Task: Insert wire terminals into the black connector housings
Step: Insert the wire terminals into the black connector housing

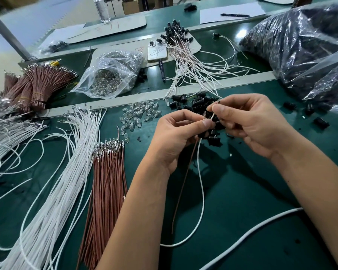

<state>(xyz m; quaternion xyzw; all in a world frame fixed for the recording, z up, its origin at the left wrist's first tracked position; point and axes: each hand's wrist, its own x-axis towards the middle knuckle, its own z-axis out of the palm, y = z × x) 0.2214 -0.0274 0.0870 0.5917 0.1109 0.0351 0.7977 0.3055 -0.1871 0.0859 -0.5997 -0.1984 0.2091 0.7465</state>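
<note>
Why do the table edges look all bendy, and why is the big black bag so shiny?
In the head view, the wide-angle lens bows the grey rail and the far table edge; overhead light glares white off the black plastic bag and the clear bag; both hands throw dark shadows on the green mat; the top-left corner is blurred.

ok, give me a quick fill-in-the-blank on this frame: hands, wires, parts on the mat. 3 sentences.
1. The left hand grips a black housing with a brown wire and a ____ wire hanging from it.
2. The loose clear bulbs lie to the ____ of the pile of black housings.
3. The phone lies face ____ on the bench.

Missing words: white; left; down
</note>
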